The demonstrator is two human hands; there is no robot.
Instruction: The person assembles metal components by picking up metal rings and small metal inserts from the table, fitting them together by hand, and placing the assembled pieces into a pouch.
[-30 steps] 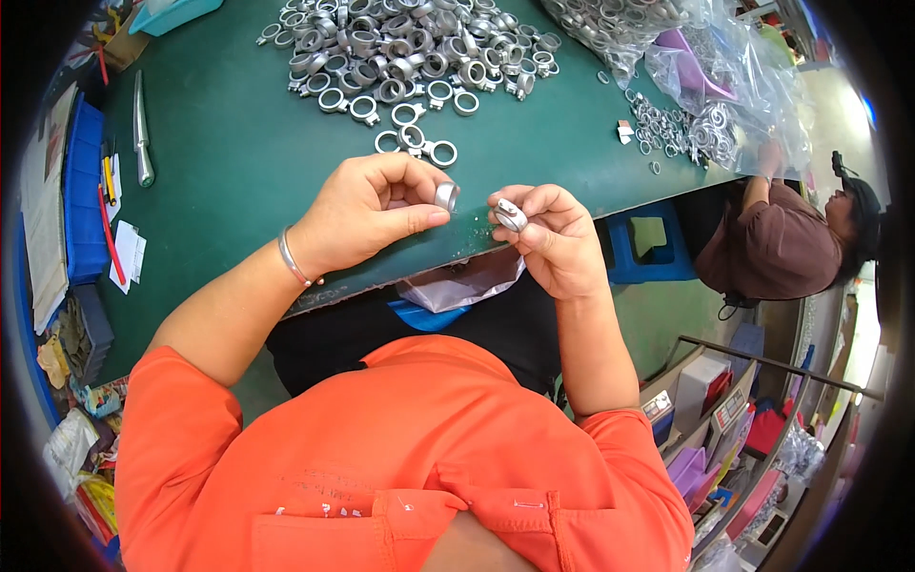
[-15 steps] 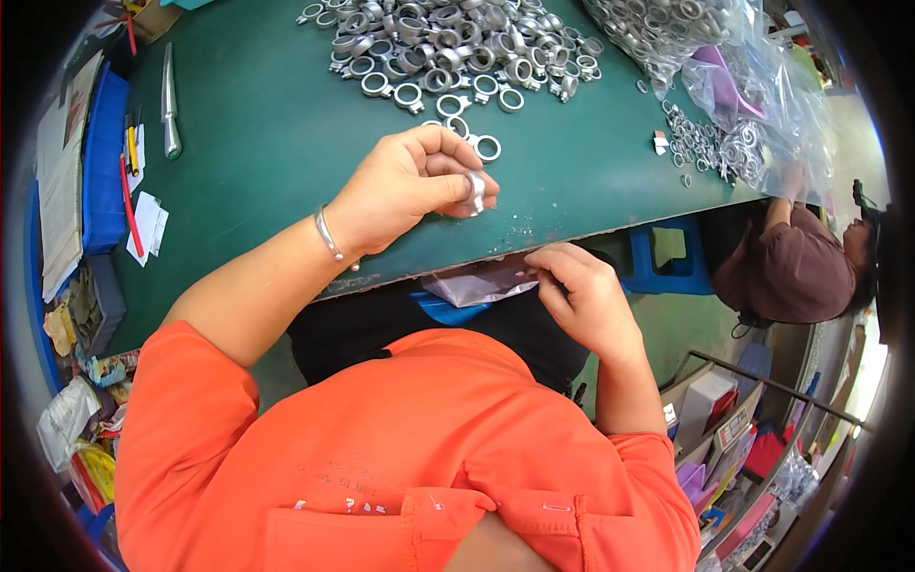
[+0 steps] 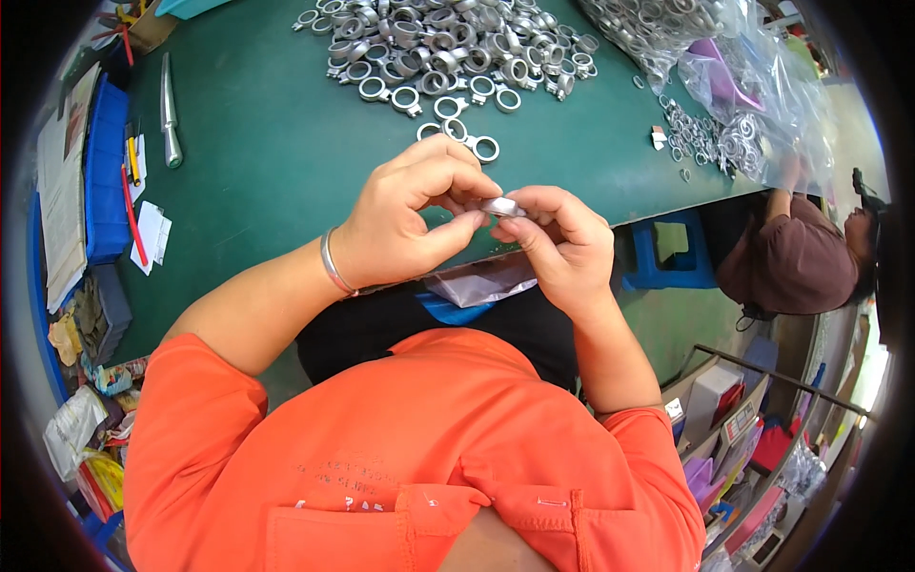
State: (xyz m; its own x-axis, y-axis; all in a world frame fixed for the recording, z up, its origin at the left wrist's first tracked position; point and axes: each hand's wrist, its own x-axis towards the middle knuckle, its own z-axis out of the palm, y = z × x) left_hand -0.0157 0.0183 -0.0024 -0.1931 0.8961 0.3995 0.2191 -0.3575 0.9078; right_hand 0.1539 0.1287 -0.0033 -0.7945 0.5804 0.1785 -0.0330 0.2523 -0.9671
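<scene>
A silvery metal ring clamp (image 3: 501, 207) is pinched between my two hands above the near edge of the green table. My left hand (image 3: 410, 214) grips its left side with thumb and fingers. From the right, the thumb and fingertips of my right hand (image 3: 567, 238) close on the same ring. Just beyond my left hand lie a few loose ring clamps (image 3: 485, 149). Farther back spreads a big heap of similar ring clamps (image 3: 438, 48). My fingers cover part of the ring I hold.
A clear bag of rings (image 3: 658, 38) and a pile of smaller rings (image 3: 705, 138) are at the far right. A metal rod-like tool (image 3: 170, 114) and a blue tray (image 3: 105, 172) lie left. Under the table edge sits a plastic bag (image 3: 481, 282). Another person (image 3: 796, 253) works at right.
My right hand has come up from below the table edge to meet the left at the ring. My left hand has tilted the ring toward it.
</scene>
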